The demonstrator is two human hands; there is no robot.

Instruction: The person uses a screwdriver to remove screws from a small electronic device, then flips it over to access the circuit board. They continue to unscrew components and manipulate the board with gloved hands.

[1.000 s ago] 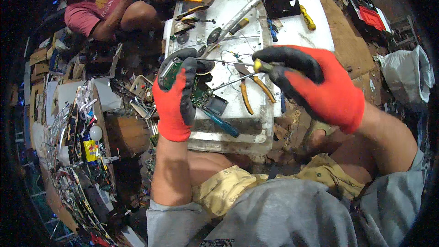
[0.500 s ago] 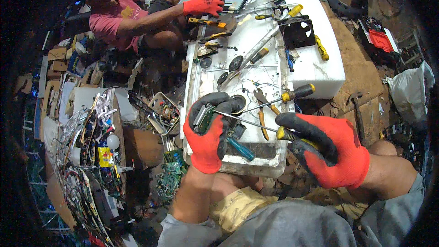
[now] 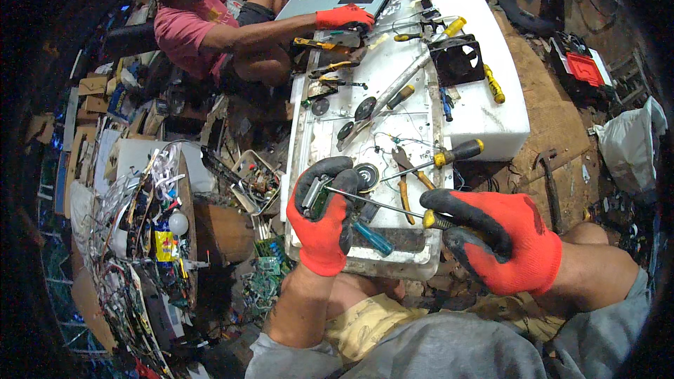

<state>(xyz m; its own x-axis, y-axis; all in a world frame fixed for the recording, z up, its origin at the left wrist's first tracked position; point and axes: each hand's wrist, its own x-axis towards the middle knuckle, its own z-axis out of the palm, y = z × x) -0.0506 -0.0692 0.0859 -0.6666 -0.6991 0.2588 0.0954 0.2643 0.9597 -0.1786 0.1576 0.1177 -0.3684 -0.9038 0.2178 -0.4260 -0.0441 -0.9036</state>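
Note:
My left hand [image 3: 324, 231], in a red glove with black palm and fingers, is closed around a small green circuit board [image 3: 318, 200] with a metal part on it. My right hand [image 3: 516, 242], gloved the same way, grips a screwdriver [image 3: 379, 203] by its yellow-and-black handle. The thin shaft points left, its tip at the board; whether it sits in a screw cannot be made out. On the white surface beyond my hands lie a round speaker [image 3: 366, 177], pliers with orange handles [image 3: 404, 193], a second screwdriver [image 3: 460, 153] and a teal-handled tool [image 3: 373, 238].
Across the white worktop [image 3: 414, 116], a co-worker's gloved hand [image 3: 344, 17] rests on a grey flat device [image 3: 302, 3]. A black fan frame [image 3: 456, 62] sits on a white foam block [image 3: 491, 109]. Heaped cables [image 3: 133, 238] fill the left; a hammer [image 3: 549, 182] lies right.
The view has shifted slightly, so the worktop sits a little lower. The co-worker's hand has slid right along the grey device. My hands keep the board and screwdriver together much as before.

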